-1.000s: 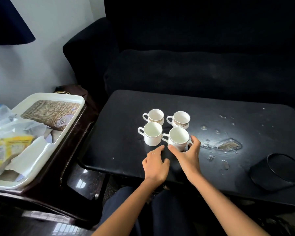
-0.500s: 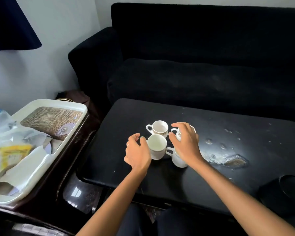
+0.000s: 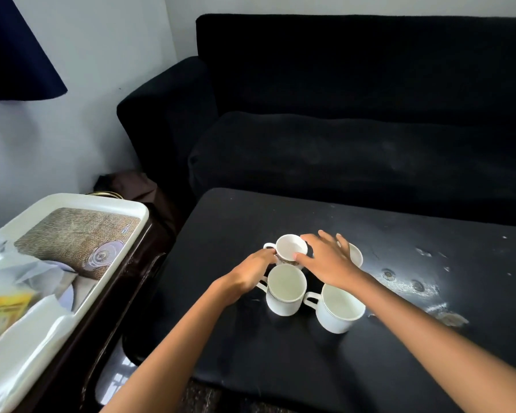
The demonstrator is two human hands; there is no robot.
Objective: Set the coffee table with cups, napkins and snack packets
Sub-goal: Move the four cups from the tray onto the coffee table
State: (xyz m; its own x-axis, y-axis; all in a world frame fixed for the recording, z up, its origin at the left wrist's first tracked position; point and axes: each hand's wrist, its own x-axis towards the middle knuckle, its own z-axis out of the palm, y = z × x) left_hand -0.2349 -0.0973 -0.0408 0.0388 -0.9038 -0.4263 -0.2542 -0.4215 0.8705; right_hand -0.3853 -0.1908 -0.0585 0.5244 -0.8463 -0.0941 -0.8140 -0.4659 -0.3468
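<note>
White far-left cup (image 3: 289, 248) sits between my hands. My left hand (image 3: 252, 271) pinches its handle side; my right hand (image 3: 328, 260) rests spread, thumb touching it.

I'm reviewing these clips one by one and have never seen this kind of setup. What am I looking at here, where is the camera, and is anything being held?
There is no machine: a person works with bare hands, filmed by a wide-angle camera on their head that looks down over their arms. Four white cups stand grouped on a black coffee table before a dark sofa. The left hand grips the far-left cup near its handle, and the right hand touches the same cup with its thumb, its fingers spread over the far-right cup. The two near cups stand free. On the side table to the left, a white tray holds napkins and a yellow snack packet.
</note>
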